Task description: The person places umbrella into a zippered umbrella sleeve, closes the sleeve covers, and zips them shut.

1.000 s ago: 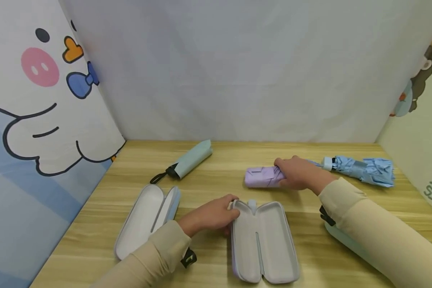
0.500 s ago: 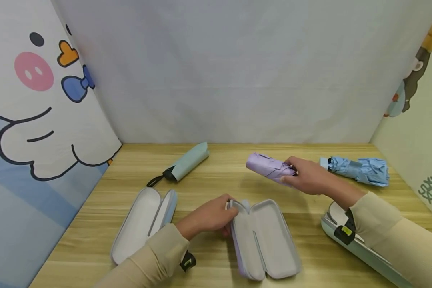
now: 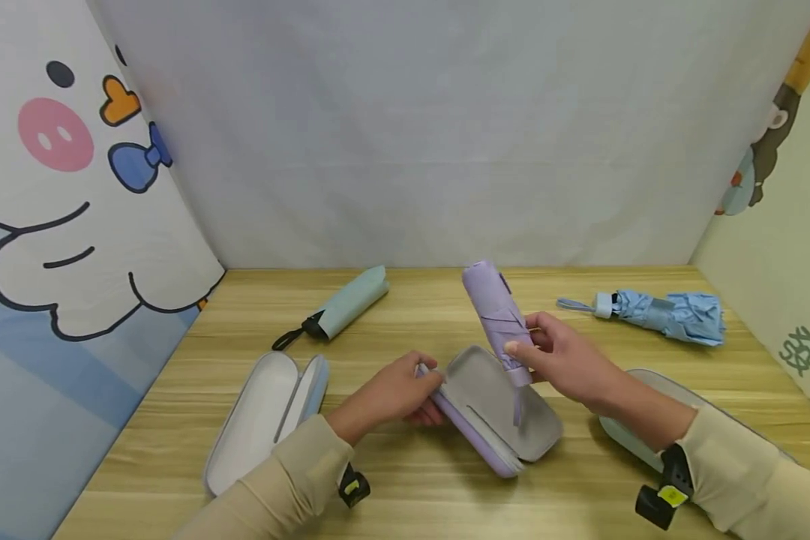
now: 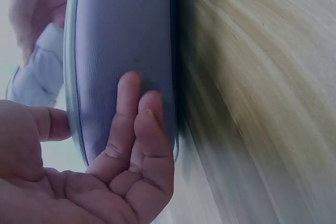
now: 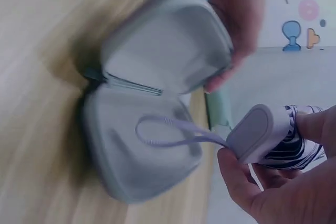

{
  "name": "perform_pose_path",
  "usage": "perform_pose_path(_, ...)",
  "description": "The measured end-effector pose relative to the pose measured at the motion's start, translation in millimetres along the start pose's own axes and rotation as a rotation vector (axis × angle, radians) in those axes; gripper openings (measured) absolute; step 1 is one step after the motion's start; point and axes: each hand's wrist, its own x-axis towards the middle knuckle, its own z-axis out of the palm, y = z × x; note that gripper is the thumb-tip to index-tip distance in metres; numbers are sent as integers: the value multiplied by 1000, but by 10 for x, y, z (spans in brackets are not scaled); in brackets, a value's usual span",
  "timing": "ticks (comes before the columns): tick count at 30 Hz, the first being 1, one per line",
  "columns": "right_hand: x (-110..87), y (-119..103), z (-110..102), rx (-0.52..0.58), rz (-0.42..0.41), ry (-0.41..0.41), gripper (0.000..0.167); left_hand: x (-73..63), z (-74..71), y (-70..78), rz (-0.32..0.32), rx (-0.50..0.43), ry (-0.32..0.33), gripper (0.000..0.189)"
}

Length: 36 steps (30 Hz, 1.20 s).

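My right hand (image 3: 567, 360) holds a folded purple umbrella (image 3: 496, 311) by its handle end, tilted above an open purple zip case (image 3: 475, 435). The umbrella's wrist strap (image 5: 178, 132) dangles over the grey lining in the right wrist view. My left hand (image 3: 398, 390) grips the case's far left end. In the left wrist view its fingers (image 4: 149, 140) lie along the ribbed purple outside (image 4: 123, 35), with the thumb at the rim. The case is tilted, its left half raised.
A green folded umbrella (image 3: 354, 304) lies at the back left, a blue one (image 3: 668, 315) at the back right. An open blue case (image 3: 253, 420) stands beside my left forearm. A green case (image 3: 628, 431) lies partly under my right forearm.
My right hand has lifted the purple umbrella off the table, brought it over the case and turned it steeper, handle down. My left hand has tilted and turned the purple case.
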Motion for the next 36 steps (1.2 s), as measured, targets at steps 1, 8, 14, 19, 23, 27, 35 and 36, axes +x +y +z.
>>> perform_pose_path(1,-9,29,31,-43,-21,13,47,-4,-4,3,1,3,5,47)
perform_pose_path(8,-65,261,190,-472,-74,104,35,-39,-29,2,3,74,27,51)
perform_pose_path(14,-77,368,274,-668,-60,104,36,-57,-65,-14,18,134,-12,73)
perform_pose_path(19,-85,409,281,-787,-76,84,30,-66,-97,-27,97,223,-33,71)
perform_pose_path(23,-83,416,237,-863,-100,29,25,-66,-114,-9,123,273,-13,55)
perform_pose_path(27,-68,423,164,-897,-92,-57,22,-63,-121,15,119,301,2,49)
perform_pose_path(35,-21,431,-6,-656,-108,-217,21,-21,-89,-5,130,366,52,48)
perform_pose_path(36,-17,427,-22,-627,-103,-217,19,-2,-77,-11,141,388,66,49)
